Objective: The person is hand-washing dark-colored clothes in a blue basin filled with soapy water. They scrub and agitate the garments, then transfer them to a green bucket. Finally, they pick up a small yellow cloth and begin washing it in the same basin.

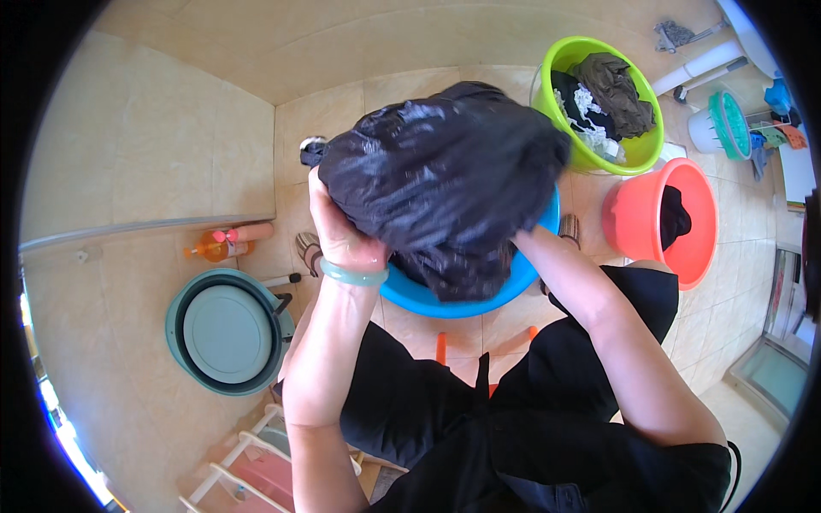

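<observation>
A bundle of wet, dark cloth, creased and shiny, is held up in front of me over a blue basin. My left hand, below a pale green bangle, supports its left side with the thumb along the edge. On the other side my right hand reaches in under the bundle, its fingers hidden by the fabric. The bundle's right part is blurred by motion. More dark, wet cloth hangs down or lies in the basin below; which one I cannot tell.
A lime green bucket with clothes stands far right, beside a coral bucket holding dark cloth. Left are a grey-green collapsible basin and orange bottles along the wall. A white rack stands near left. Tiled floor lies around.
</observation>
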